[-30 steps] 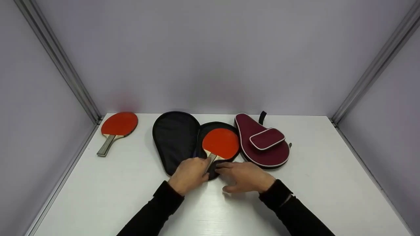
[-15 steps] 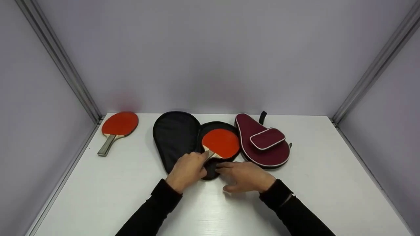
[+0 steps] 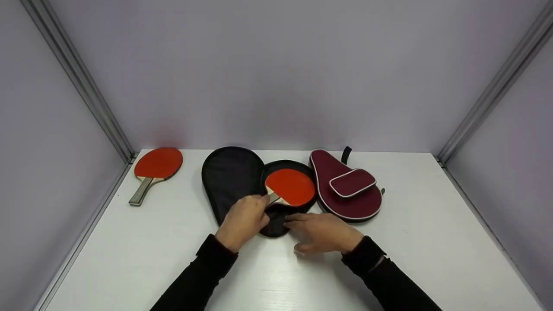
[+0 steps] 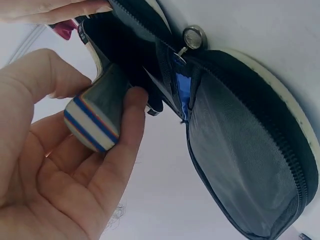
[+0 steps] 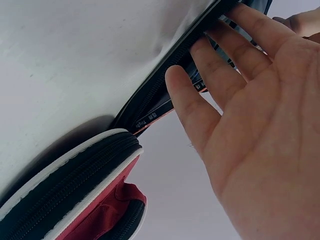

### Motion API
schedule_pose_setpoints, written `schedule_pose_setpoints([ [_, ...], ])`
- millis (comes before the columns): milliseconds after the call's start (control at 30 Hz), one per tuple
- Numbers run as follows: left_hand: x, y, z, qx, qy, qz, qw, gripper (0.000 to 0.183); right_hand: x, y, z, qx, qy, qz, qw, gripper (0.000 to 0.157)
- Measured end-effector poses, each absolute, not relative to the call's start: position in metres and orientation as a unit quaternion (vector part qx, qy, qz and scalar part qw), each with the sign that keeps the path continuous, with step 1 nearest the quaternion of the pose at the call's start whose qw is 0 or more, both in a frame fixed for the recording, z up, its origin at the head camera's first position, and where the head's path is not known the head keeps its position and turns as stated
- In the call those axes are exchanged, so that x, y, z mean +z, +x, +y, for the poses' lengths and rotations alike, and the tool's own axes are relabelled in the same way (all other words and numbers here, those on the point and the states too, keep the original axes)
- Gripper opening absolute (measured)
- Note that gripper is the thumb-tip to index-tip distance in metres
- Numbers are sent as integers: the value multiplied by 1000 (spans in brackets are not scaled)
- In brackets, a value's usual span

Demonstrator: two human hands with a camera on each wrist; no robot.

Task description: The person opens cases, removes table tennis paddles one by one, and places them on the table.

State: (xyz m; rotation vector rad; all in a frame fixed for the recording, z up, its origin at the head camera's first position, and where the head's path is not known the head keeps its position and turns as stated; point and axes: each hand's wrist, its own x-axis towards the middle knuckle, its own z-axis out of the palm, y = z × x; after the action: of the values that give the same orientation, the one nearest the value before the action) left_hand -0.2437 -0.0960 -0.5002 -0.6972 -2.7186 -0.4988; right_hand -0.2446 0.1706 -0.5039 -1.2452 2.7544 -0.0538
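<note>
My left hand (image 3: 245,220) pinches the handle of a red table tennis paddle (image 3: 290,187). In the left wrist view the handle (image 4: 95,112) lies between thumb and fingers, its striped butt facing the camera. The paddle's blade lies in the right half of an unzipped black paddle case (image 3: 232,183), which is spread out with its other half to the left. My right hand (image 3: 324,233) has its fingertips on the near edge of that right half. In the right wrist view its fingers (image 5: 220,70) are extended along the case's zipped rim, holding nothing.
A maroon paddle case (image 3: 354,207) with a small pocket and white piping lies against the black case's right side. At the far left of the white table (image 3: 142,250) lies another red paddle (image 3: 157,164). Grey walls enclose the table's back and sides.
My left hand has moved slightly up and left with the paddle's handle, turning the paddle a little in the case. The right hand has stayed in place.
</note>
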Motion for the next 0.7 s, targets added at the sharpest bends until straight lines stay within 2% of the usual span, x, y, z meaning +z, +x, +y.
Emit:
schedule_pose_setpoints([
  [200,-498,-247,-96,-165,-234,-939,192,22,-505,-245,171,-14,-414,909,58,65],
  [700,-482,-251,-105,-136,-224,-933,248,24,-505,-246,171,-2,-419,906,55,64],
])
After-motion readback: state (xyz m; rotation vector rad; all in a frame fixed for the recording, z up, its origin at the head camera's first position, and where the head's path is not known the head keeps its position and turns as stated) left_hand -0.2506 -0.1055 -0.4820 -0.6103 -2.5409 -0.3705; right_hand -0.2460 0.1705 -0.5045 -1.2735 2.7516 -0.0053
